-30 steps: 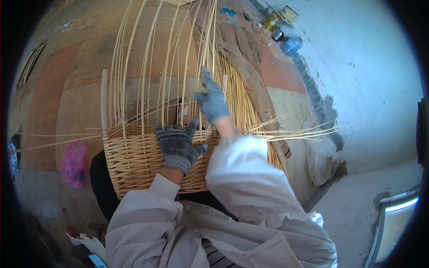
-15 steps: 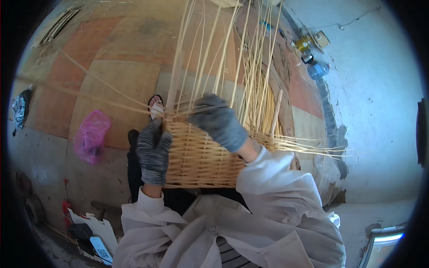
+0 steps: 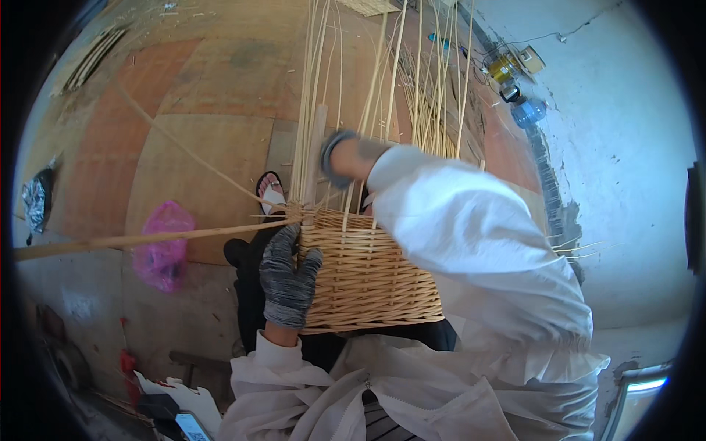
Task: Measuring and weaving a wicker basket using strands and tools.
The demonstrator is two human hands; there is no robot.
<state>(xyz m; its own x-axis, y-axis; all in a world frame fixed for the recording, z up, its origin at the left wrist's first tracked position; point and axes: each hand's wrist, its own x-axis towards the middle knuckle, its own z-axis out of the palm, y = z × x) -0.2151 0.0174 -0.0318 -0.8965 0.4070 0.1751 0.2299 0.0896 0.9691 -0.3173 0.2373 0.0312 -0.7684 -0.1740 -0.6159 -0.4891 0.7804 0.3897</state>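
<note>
One half-woven wicker basket [image 3: 368, 272] rests in the person's lap, its woven wall facing the camera and its open top turned away from the body. From its rim many pale upright stakes [image 3: 382, 81] rise, too many and too crowded to count; their long axis runs from the basket toward the far floor, fanning out slightly. One longer willow rod [image 3: 147, 237] leaves the rim at the basket's left corner and stretches nearly level to the left edge of the view, and one thinner strand [image 3: 191, 154] slants up and left from the same corner.

Two gloved hands are at work. The left hand [image 3: 288, 275], in a grey knitted glove, lies flat against the basket's left wall, fingers spread and pointing up toward the rim, pressing the weave rather than pinching anything. The right hand [image 3: 340, 158], also gloved, reaches above the rim among the stakes; it is blurred, and whether it is closed on a stake cannot be told. Both arms wear white sleeves.

Beyond the basket's left corner one foot in a sandal [image 3: 271, 195] shows on the floor. Left of the basket lies one pink plastic bag [image 3: 163, 246]. The floor [image 3: 206, 95] is worn concrete, with reddish and tan patches. To the right of the basket stands a rough pale plastered wall [image 3: 625, 169], and at its foot, beyond the stakes, one clear plastic bottle [image 3: 528, 112] lies beside a yellow container [image 3: 501, 70].
</note>
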